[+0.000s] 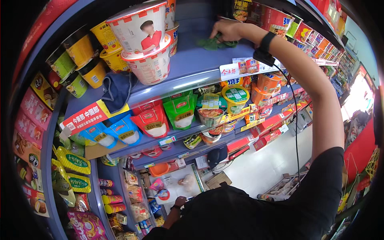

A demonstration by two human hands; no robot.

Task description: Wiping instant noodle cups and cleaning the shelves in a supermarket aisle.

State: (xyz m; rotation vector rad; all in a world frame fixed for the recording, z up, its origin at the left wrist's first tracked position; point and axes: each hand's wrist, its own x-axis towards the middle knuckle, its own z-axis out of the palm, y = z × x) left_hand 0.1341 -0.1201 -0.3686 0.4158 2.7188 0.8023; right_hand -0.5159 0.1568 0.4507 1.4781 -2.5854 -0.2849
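Note:
My right hand (229,31) is up on the top shelf (192,57), its bent fingers gripping a crumpled green cloth (217,43) against the shelf surface. A black strap with a small device and cable sits on that wrist. My left hand (180,201) hangs low, beside a white surface under the shelves; its fingers are too small and partly hidden to read. Left of the green cloth stand two stacked white and red noodle tubs (147,63). A dark blue cloth (117,90) drapes over the shelf's front edge, near yellow and green noodle cups (93,72).
Red, green and blue sugar bags (151,123) and noodle bowls (235,97) fill the shelf below. More noodle cups (276,19) line the top shelf to the right. A price strip (249,69) runs along its edge. A black cap (217,156) hangs lower down.

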